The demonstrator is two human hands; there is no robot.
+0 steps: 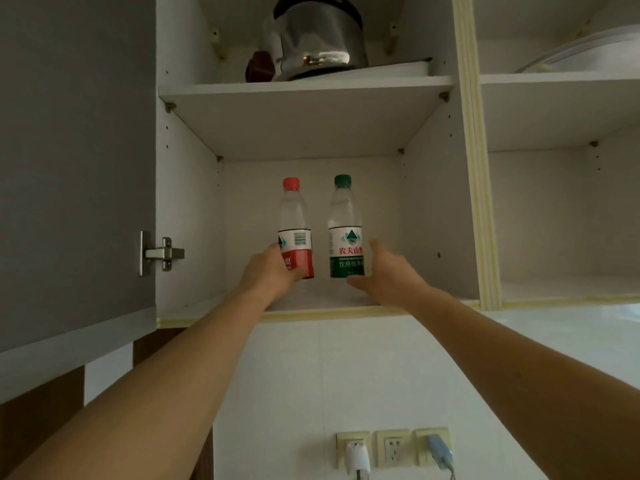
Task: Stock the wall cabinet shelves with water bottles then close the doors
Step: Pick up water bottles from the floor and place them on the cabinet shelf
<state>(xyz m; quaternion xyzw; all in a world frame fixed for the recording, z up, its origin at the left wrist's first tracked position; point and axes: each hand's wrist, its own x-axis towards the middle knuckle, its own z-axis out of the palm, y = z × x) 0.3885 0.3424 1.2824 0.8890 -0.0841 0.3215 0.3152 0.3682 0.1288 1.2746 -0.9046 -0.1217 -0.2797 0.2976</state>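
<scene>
The left hand [273, 271] wraps the red-capped water bottle [295, 230] and the right hand [384, 271], fingers spread, cups the green-capped water bottle [345, 230], both upright mid-placement near the lower shelf's [194, 306] front edge; next, letting go cleanly.

bottles [295, 230]: clear, glossy plastic; printed wrap labels, smooth
caps [291, 183]: ribbed plastic, red and green
shelf [304, 112]: matt white laminate board
door [76, 168]: matt grey panel
hinge [160, 253]: bright metal
kettle [320, 39]: polished, mirror-like metal
wall [346, 372]: glossy white tile
sockets [393, 447]: smooth cream plastic
</scene>
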